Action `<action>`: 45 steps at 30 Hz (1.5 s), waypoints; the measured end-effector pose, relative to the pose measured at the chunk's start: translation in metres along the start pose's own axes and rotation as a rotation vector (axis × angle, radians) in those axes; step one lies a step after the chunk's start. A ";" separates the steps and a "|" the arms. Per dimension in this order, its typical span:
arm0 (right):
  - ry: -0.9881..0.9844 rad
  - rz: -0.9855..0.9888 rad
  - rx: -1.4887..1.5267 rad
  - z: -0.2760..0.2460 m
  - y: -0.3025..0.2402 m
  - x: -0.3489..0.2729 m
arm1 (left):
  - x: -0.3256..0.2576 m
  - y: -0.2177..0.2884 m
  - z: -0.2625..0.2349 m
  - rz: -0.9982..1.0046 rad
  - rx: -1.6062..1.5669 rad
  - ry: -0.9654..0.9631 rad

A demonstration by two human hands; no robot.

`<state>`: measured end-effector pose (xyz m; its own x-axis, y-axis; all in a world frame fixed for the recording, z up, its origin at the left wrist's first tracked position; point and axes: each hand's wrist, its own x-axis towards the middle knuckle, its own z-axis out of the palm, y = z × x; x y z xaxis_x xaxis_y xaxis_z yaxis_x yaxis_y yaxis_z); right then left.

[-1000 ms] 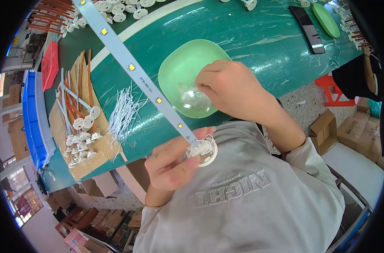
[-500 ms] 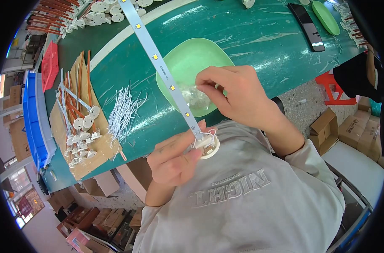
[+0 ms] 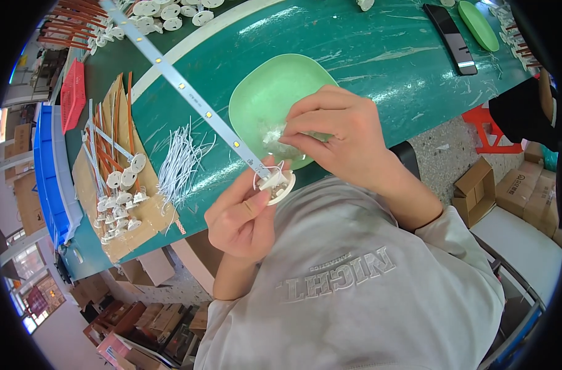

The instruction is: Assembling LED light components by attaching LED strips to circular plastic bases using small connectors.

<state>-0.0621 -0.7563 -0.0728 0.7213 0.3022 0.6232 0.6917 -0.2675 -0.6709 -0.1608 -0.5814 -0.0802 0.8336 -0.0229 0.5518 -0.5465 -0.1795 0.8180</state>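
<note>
My left hand [image 3: 241, 225] pinches a white round lamp base [image 3: 284, 189] by its edge. Out of that base runs a long, narrow LED strip [image 3: 194, 100] with yellow chips, slanting up to the far left. Thin white wires loop around the joint. My right hand [image 3: 349, 132] has thumb and forefinger pressed together over a light green dish [image 3: 278, 83]; anything between the fingertips is too small to make out. Small clear, shiny pieces [image 3: 273, 137] lie in the dish beside those fingertips.
Left of the dish lie a bundle of white wires [image 3: 183, 157] and several lamp bases with strips [image 3: 122, 191] on cardboard [image 3: 117, 246]. More bases [image 3: 170, 12] sit at the far edge. A black phone [image 3: 450, 40] and a second green dish [image 3: 478, 26] lie far right.
My left hand has moved left and slightly up with the lamp base, and the LED strip now tilts farther left. My right fingertips have shifted slightly down and left over the dish.
</note>
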 end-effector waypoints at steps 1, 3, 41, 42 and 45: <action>-0.002 0.000 0.001 -0.001 -0.001 0.000 | 0.000 0.000 0.000 -0.001 0.001 0.002; -0.021 0.071 0.079 -0.004 -0.004 0.001 | 0.001 0.001 -0.001 -0.002 0.004 -0.012; 0.266 -0.233 0.310 0.003 -0.037 -0.018 | 0.026 0.020 0.023 -0.400 -1.060 0.236; 0.276 -0.248 0.300 0.003 -0.036 -0.018 | 0.026 0.020 0.024 -0.392 -1.101 0.220; 0.297 -0.250 0.285 0.002 -0.037 -0.020 | 0.025 0.022 0.028 -0.419 -1.128 0.218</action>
<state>-0.1021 -0.7505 -0.0613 0.5416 0.0398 0.8397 0.8380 0.0538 -0.5430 -0.1493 -0.6131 -0.0527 0.9902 0.0162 0.1387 -0.0920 0.8227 0.5609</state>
